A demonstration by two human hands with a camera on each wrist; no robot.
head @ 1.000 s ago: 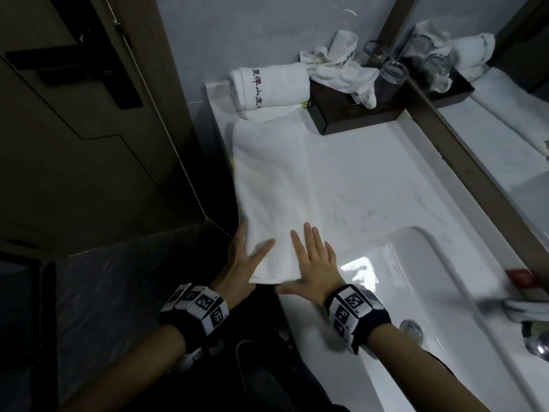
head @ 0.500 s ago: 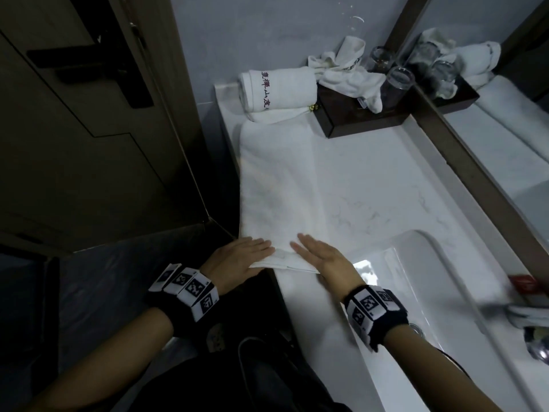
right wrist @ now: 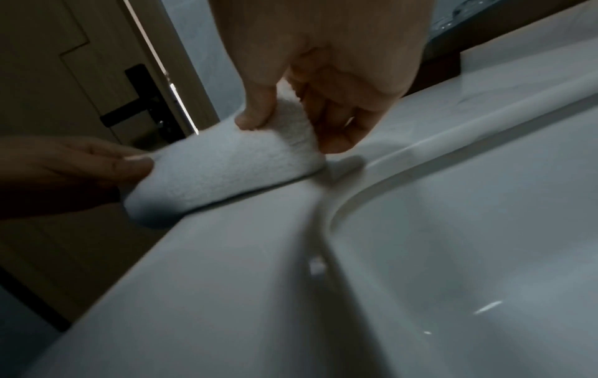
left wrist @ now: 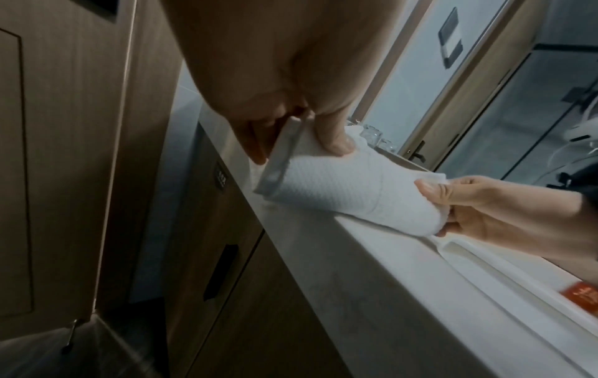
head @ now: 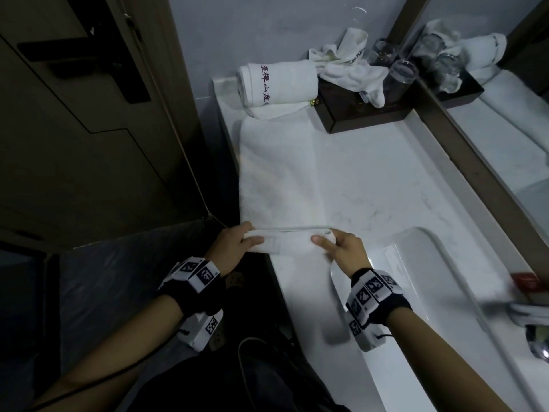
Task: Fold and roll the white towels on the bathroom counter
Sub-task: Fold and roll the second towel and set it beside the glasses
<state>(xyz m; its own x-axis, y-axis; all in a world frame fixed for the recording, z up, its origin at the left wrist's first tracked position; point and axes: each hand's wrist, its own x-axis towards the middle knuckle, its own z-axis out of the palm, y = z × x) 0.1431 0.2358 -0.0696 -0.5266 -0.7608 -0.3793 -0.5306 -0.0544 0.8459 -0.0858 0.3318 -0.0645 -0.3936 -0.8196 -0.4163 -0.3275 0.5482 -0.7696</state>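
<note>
Head view: left hand and right hand pinch one flat white towel's near end; one rolled white towel far, two glass tumblers.

Dark red Chinese characters, not clearly legible, along the rolled towel by the wall.

1. A dark wooden tray sits at the far end of the counter, against the mirror.
2. Two glasses stand on the tray's right part.
3. A sink lies near right.
4. A door stands left, with a black handle.
5. A red packet lies beyond the sink.
</note>
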